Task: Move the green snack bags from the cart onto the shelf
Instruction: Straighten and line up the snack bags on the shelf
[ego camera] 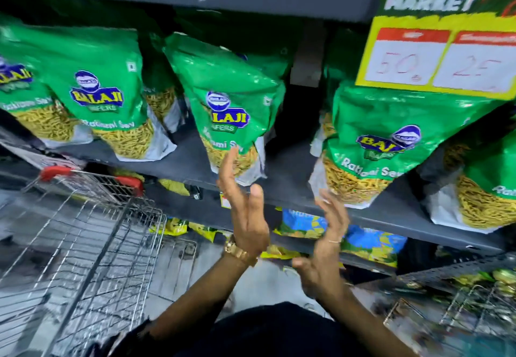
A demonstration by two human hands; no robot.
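Both hands are open and empty, palms facing each other with a gap between: the left hand (245, 211) is raised, its fingertips touching the lower edge of the centre green Balaji Ratlami Sev bag (231, 111), which stands upright on the shelf (290, 180); the right hand (324, 250) sits lower. The wire cart (92, 233) lies down-left, nearer the left hand; no bags are visible in it.

Gold wristwatch (239, 252), thin bracelet (334, 241), seemingly dark clothing (268, 331).
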